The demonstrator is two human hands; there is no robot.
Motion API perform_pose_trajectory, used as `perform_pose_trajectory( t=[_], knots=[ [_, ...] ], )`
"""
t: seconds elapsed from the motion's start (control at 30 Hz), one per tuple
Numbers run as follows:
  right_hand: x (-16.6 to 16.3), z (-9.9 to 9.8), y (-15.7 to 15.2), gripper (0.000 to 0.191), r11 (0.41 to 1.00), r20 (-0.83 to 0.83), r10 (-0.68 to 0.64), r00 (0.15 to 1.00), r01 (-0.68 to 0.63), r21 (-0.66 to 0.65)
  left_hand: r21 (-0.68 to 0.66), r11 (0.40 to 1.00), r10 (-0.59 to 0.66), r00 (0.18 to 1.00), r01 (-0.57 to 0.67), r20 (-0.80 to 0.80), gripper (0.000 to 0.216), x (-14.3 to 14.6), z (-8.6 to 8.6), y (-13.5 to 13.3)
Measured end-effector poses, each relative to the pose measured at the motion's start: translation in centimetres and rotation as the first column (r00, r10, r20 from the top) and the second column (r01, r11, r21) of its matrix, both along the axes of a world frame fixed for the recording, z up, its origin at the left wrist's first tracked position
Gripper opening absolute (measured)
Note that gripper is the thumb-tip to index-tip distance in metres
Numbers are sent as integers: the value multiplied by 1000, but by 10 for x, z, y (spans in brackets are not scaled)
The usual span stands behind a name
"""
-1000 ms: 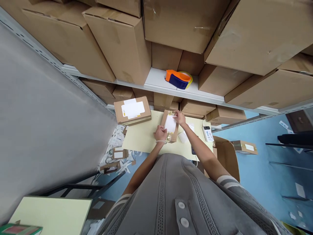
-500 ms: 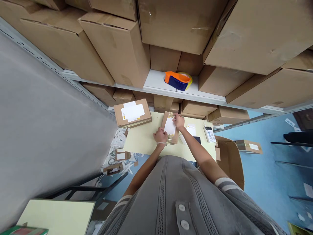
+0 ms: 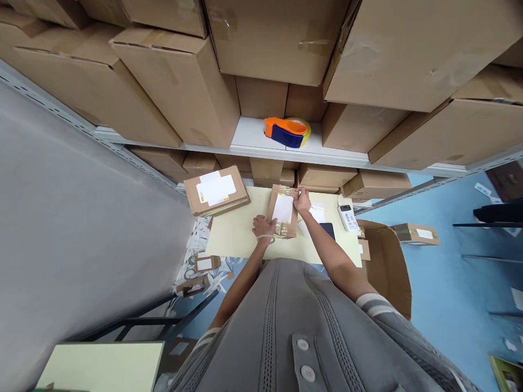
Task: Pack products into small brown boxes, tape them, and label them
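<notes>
A small brown cardboard box (image 3: 271, 215) lies on the pale yellow table, with shiny tape along its length and a white label (image 3: 283, 209) on its top face. My left hand (image 3: 262, 226) grips the box's lower left edge, thumb against it. At the upper right edge, my right hand (image 3: 302, 202) holds the box with fingers bent over the side. Just right of the box are white papers (image 3: 317, 211) and a dark flat device (image 3: 327, 231), partly behind my right forearm.
A larger labelled carton (image 3: 196, 193) stands at the table's left end. A white handheld device (image 3: 347, 218) lies at the right end. An orange and blue tape dispenser (image 3: 287, 132) rests on the shelf above, between big cartons (image 3: 269, 38). An open carton (image 3: 388, 261) stands right of the table (image 3: 232, 239).
My left hand has shifted left from the label's lower corner to the box's side. My right hand has moved off the label to the upper right edge. The label now lies flatter.
</notes>
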State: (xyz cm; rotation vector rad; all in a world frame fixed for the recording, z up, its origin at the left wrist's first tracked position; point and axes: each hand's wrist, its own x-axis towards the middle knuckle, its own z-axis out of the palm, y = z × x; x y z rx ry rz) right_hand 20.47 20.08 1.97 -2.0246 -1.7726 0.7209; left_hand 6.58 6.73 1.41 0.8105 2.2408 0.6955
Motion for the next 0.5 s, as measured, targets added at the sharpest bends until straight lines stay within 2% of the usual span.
perform_pose_trajectory(
  t=[0.1,0.27,0.4,0.5],
  knots=[
    [1,2,2,23,1000,-22,30,999,-30,-6,2,998,56,990,-57,130,34,-7,-9,6],
    [-3,12,6,19,997,40,71,997,-70,-19,-3,997,74,989,-74,126,29,-8,-10,9],
    [-18,21,13,13,982,73,166,983,-172,73,28,999,36,999,-37,30,53,9,1,6],
    [-35,23,18,15,970,95,233,968,-239,53,15,998,-64,991,66,-122,72,22,7,6]
  ],
)
